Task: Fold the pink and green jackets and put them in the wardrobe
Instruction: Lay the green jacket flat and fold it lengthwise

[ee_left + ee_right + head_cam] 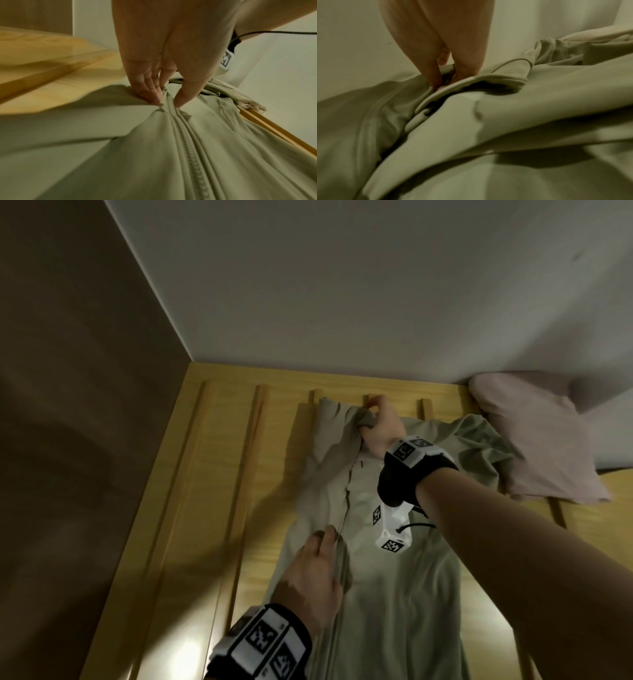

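Observation:
The green jacket [394,577] lies front up on a wooden slatted platform [212,474], collar toward the far wall. Its zipper [188,142] runs down the middle. My left hand [330,534] pinches the fabric at the zipper around chest height, thumb and fingers [150,96] on either side of the zipper line. Further up, my right hand [371,416] grips the bunched collar. In the right wrist view its fingers [435,77] are closed on the collar edge of the jacket [522,108]. The pink jacket [534,436] lies crumpled at the far right.
A white wall [342,285] rises right behind the platform's far edge. A dark brown panel [68,371] borders the left side. Raised wooden slats [255,440] run lengthwise under the jacket, with bare wood to its left.

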Motion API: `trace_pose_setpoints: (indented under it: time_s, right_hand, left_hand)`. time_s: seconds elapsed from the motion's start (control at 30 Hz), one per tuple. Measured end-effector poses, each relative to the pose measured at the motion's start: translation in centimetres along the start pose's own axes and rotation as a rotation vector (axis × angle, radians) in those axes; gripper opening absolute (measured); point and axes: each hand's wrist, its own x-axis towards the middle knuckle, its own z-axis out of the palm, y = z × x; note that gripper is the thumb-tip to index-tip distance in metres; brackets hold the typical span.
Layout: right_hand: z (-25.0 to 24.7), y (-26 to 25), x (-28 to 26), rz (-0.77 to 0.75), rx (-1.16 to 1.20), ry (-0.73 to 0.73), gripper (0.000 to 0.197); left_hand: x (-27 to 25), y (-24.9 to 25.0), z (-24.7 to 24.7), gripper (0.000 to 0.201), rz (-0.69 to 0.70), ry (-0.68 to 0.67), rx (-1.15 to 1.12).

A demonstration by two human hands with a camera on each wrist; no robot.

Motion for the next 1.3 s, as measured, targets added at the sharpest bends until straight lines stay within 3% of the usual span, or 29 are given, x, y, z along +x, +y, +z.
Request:
trace_pose_setpoints:
  time_s: [0.13, 0.23, 0.37, 0.47, 0.63, 0.83, 0.97, 1.03, 1.1, 1.17, 1.3]
  right_hand:
    - [0.0, 0.0, -0.2, -0.009, -0.055, 0.030, 0.034]
    - [0.3, -0.5, -0.8, -0.002, -0.187, 0.055, 0.041]
    - [0.7, -1.5, -1.9, 0.024, -0.398, 0.027, 0.058]
    - [0.7, -2.0, -1.6, 0.033, -0.393, -0.046, 0.049]
    - [0.6, -2.1, -0.6, 0.100, -0.149, -0.035, 0.047]
    - [1.1, -1.1, -0.2, 0.136, 0.153, -0.016, 0.040]
    - [1.6, -1.3, -1.1, 0.044, -0.151, 0.098, 0.035]
    - [1.8, -1.3, -2.2, -0.125, -0.253, 0.124, 0.040]
    - [1.9, -1.2, -3.7, -0.262, -0.343, 0.070, 0.050]
    - [2.3, -1.0, -5.2, -0.345, -0.419, 0.022, 0.055]
    - [2.9, 0.2, -6.8, -0.330, -0.416, -0.075, 0.066]
  left_hand:
    - [-1.0, -0.2, -0.1, 0.058, -0.108, 0.106, 0.059]
    - [-2.0, -0.7, 0.9, 0.048, -0.206, 0.103, 0.109]
    - [-3.2, -1.8, 1.9, 0.033, -0.277, 0.123, -0.097]
    - [-3.6, -2.4, 2.4, 0.013, -0.295, 0.161, -0.132]
    - [-3.7, -1.9, 2.1, 0.028, -0.251, 0.185, 0.019]
    - [-4.3, 0.1, 2.8, 0.030, -0.179, 0.194, 0.103]
    - [-4.1, 0.5, 4.0, 0.036, -0.212, 0.082, 0.139]
    - [-4.5, 0.5, 3.8, 0.037, -0.130, 0.161, 0.206]
    - [-5.4, 0.6, 3.4, 0.036, -0.092, 0.153, 0.204]
    - [-5.8, -0.1, 4.4, 0.054, -0.114, 0.091, 0.065]
    - [-6.4, -1.3, 6.3, 0.058, -0.088, 0.129, 0.061]
